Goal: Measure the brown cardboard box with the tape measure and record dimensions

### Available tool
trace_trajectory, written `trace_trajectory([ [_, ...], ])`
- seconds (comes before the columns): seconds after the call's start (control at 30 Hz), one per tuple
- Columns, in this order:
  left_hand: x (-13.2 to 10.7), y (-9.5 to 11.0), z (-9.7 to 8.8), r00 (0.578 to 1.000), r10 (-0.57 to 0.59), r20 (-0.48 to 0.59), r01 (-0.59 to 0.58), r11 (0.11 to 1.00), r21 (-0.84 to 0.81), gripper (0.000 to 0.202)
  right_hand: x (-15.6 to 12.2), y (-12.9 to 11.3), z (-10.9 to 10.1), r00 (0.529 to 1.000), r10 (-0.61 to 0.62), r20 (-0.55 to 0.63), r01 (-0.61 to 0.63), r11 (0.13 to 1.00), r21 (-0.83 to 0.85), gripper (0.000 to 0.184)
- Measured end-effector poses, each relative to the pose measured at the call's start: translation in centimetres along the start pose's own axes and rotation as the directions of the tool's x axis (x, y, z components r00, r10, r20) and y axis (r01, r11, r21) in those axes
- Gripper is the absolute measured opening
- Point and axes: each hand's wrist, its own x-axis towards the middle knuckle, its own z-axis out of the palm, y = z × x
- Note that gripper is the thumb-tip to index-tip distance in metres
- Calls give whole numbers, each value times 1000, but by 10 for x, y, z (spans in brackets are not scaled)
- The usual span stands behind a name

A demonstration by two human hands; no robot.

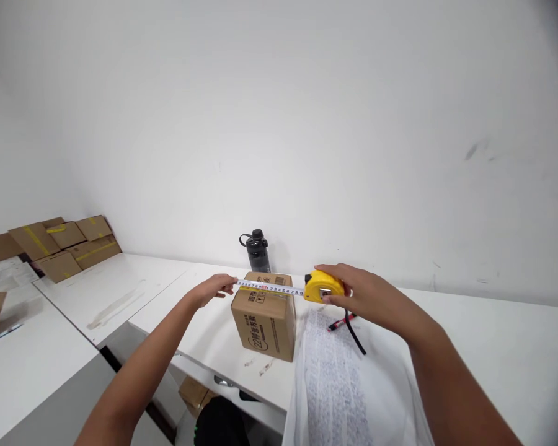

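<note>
A small brown cardboard box (266, 322) stands on a white table (493, 347). My right hand (360, 291) is closed around a yellow tape measure case (323, 286) just right of the box's top. The white tape blade (270, 287) is stretched leftward across the top of the box. My left hand (216, 286) pinches the free end of the blade at the box's left side. A black strap (353, 331) hangs from the case.
A dark water bottle (257, 250) stands behind the box by the wall. A red marker (340, 322) and a white printed sheet (348, 384) lie right of the box. Flattened cartons (65, 243) are stacked on the far-left table.
</note>
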Motion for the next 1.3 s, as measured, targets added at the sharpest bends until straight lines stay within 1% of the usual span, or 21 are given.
trace_trajectory([
  [0.07, 3, -9, 7, 998, -27, 65, 24, 998, 49, 53, 5, 1, 6, 999, 26, 41, -27, 1000, 5, 44],
  [0.13, 4, -13, 16, 994, -24, 111, 23, 1000, 11, 56, 10, -2, 13, 997, 23, 78, -25, 1000, 18, 43],
  [0.27, 5, -14, 26, 997, 19, 77, -13, 997, -79, 56, 15, -10, 22, 997, -12, 70, 8, 999, 47, 43],
  [0.43, 3, -9, 23, 994, 65, 93, -55, 993, -105, 48, 14, -8, 23, 998, -46, 34, 45, 999, 25, 42],
  [0.5, 0, -3, 17, 991, 122, 53, -117, 989, -85, 45, 14, -9, 22, 997, -80, 14, 81, 997, -6, 41],
  [0.57, -11, 5, 9, 984, 175, -27, -177, 981, -82, 43, 13, -12, 19, 990, -140, -24, 138, 989, -50, 40],
  [0.63, -30, 16, 1, 971, 215, -107, -229, 963, -140, 39, 9, -19, 16, 973, -215, -84, 207, 974, -91, 40],
  [0.7, -55, 24, 4, 953, 257, -159, -292, 921, -258, 35, 0, -28, 12, 946, -282, -158, 267, 957, -114, 43],
  [0.77, -77, 26, 24, 916, 342, -212, -401, 820, -409, 32, -13, -38, 10, 909, -353, -221, 330, 934, -136, 45],
  [0.8, -84, 24, 40, 880, 394, -265, -475, 737, -481, 32, -20, -44, 10, 886, -394, -246, 365, 918, -157, 45],
  [0.83, -88, 21, 60, 838, 432, -332, -544, 632, -551, 34, -27, -49, 10, 863, -435, -258, 400, 899, -180, 43],
  [0.87, -90, 16, 82, 823, 439, -359, -564, 564, -603, 36, -34, -52, 11, 842, -475, -257, 434, 878, -200, 41],
  [0.9, -89, 10, 105, 824, 437, -361, -560, 526, -640, 36, -41, -55, 13, 832, -498, -244, 457, 865, -207, 39],
  [0.93, -87, 4, 128, 829, 451, -331, -542, 502, -673, 37, -47, -55, 17, 839, -495, -225, 458, 866, -198, 37],
  [1.0, -77, -4, 172, 828, 518, -215, -480, 459, -748, 47, -61, -48, 28, 893, -399, -207, 377, 916, -138, 38],
  [1.03, -71, -6, 191, 809, 567, -156, -452, 430, -781, 55, -69, -41, 36, 925, -316, -212, 302, 949, -94, 40],
  [1.1, -55, -6, 223, 738, 668, -94, -440, 371, -818, 69, -84, -19, 53, 960, -128, -248, 133, 991, 3, 48],
  [1.17, -40, -2, 247, 686, 726, -53, -456, 371, -809, 69, -96, 10, 70, 949, -8, -316, 36, 996, 82, 55],
  [1.2, -32, -1, 256, 687, 726, -20, -446, 400, -800, 65, -99, 27, 77, 921, 18, -389, 21, 995, 96, 57],
  [1.27, -20, -2, 267, 744, 664, 73, -366, 496, -787, 54, -99, 61, 84, 857, 55, -513, 6, 993, 116, 63],
  [1.3, -15, -5, 270, 770, 627, 116, -325, 543, -774, 49, -94, 77, 85, 829, 105, -549, -29, 989, 146, 67],
])
